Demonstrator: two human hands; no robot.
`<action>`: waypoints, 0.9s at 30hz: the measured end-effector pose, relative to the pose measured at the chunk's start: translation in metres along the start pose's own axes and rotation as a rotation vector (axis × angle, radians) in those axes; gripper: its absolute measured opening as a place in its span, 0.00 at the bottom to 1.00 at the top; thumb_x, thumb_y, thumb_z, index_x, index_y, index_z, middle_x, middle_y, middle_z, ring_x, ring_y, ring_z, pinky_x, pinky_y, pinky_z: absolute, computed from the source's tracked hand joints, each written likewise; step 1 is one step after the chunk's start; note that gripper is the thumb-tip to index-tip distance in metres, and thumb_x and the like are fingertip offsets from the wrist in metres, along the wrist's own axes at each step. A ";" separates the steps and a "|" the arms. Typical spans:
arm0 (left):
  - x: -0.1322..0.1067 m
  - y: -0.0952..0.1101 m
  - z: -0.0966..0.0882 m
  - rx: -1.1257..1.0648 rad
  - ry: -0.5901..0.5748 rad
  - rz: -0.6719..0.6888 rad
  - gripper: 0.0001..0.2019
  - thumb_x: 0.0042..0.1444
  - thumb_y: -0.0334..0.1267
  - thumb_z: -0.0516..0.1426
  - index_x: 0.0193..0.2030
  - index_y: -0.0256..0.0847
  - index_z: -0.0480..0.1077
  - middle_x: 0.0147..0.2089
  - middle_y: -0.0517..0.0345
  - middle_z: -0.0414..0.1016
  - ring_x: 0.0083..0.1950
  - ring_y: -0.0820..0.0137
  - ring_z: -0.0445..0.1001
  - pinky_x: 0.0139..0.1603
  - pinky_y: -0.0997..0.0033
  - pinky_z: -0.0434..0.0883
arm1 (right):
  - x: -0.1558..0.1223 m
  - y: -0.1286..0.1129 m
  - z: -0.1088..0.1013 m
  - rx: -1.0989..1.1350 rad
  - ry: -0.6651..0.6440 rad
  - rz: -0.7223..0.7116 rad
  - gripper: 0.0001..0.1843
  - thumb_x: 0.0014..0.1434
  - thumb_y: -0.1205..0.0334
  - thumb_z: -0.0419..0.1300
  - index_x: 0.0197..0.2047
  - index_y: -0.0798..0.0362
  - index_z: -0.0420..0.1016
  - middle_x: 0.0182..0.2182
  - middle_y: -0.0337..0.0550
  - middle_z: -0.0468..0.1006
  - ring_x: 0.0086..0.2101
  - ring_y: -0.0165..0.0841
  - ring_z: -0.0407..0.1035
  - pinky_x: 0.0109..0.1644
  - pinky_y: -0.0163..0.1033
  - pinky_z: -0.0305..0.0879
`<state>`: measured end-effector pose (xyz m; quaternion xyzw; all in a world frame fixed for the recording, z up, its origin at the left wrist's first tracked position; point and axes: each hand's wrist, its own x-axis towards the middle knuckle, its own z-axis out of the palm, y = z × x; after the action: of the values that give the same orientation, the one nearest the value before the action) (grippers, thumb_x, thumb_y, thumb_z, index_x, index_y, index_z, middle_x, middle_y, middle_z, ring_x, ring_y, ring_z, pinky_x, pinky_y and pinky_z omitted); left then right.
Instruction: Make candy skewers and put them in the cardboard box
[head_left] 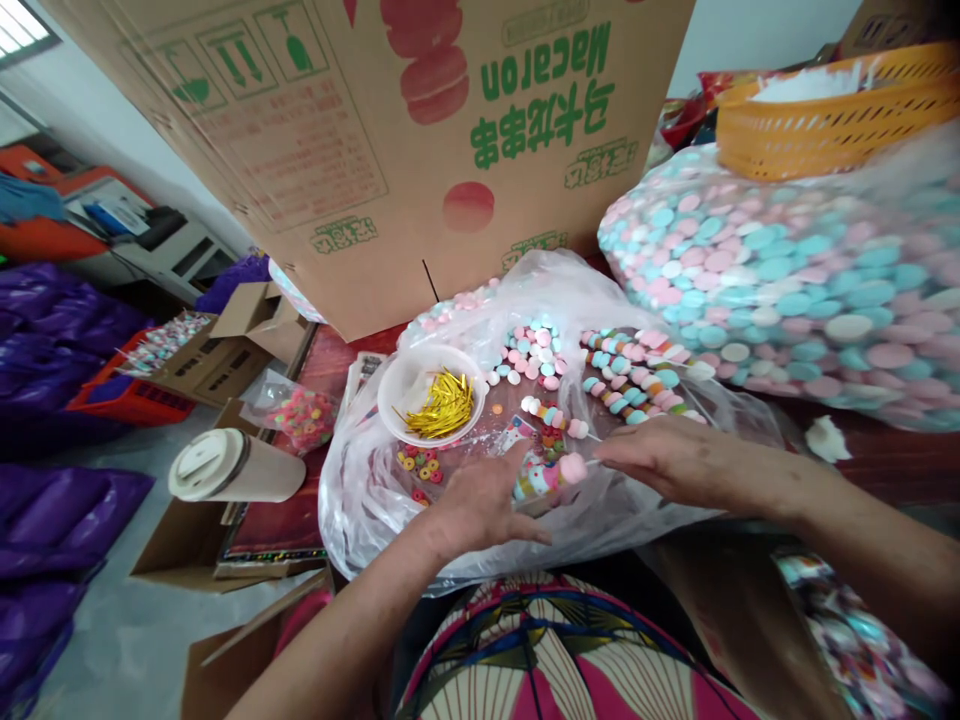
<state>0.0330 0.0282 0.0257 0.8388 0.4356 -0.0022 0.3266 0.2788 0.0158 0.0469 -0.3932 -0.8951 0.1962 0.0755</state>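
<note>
The big cardboard box point(360, 150) at the back is standing upside down. It says "Macaron" in green, with green Chinese characters under it that I can't read at this angle, plus pink macaron pictures and the usual handling symbols. The small print is too blurry to read.

The left hand point(480, 505) is wrapped around a little printed bag point(534, 478), thumb on top. The right hand point(660, 458) has its fingertips pinched together on the stick end of a candy skewer point(574, 468), whose pink end piece sits right at the mouth of the bag. The two hands are close together, just above the person's lap.

It's all happening over a crinkly clear plastic sheet point(360, 490) spread on a dark red table point(330, 365). A white bowl point(409, 385) of gold twist ties sits near the left hand, and there's a pile of finished skewers point(637, 380) beyond the right hand. A huge clear sack of pastel candies point(787, 290) is on the right, with an orange basket point(832, 125) on top. A lidded cup point(225, 468) lies on its side at the table edge. On the left there are purple bags point(52, 330) and a grey floor.
</note>
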 end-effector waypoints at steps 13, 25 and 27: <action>-0.003 -0.024 -0.026 -0.539 -0.604 0.083 0.13 0.43 0.41 0.65 0.36 0.40 0.74 0.19 0.66 0.66 0.20 0.73 0.66 0.21 0.77 0.61 | -0.011 0.003 -0.014 -0.591 0.392 -0.342 0.17 0.61 0.74 0.49 0.49 0.55 0.71 0.35 0.44 0.78 0.34 0.35 0.68 0.40 0.43 0.61; 0.003 -0.003 -0.031 -0.033 -0.163 0.071 0.13 0.47 0.48 0.62 0.33 0.41 0.74 0.30 0.59 0.75 0.31 0.66 0.71 0.31 0.72 0.61 | 0.005 -0.007 0.009 -0.272 0.139 -0.152 0.14 0.55 0.75 0.49 0.37 0.53 0.73 0.25 0.39 0.75 0.24 0.28 0.65 0.26 0.34 0.48; 0.005 -0.003 -0.026 -0.027 -0.163 0.044 0.15 0.47 0.51 0.61 0.33 0.41 0.74 0.31 0.59 0.76 0.32 0.65 0.71 0.31 0.72 0.60 | 0.009 -0.008 0.009 -0.197 0.070 -0.130 0.14 0.56 0.74 0.50 0.38 0.54 0.73 0.28 0.41 0.76 0.26 0.29 0.67 0.27 0.34 0.50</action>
<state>0.0265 0.0475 0.0436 0.8409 0.3888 -0.0575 0.3722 0.2644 0.0151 0.0418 -0.3463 -0.9305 0.0881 0.0801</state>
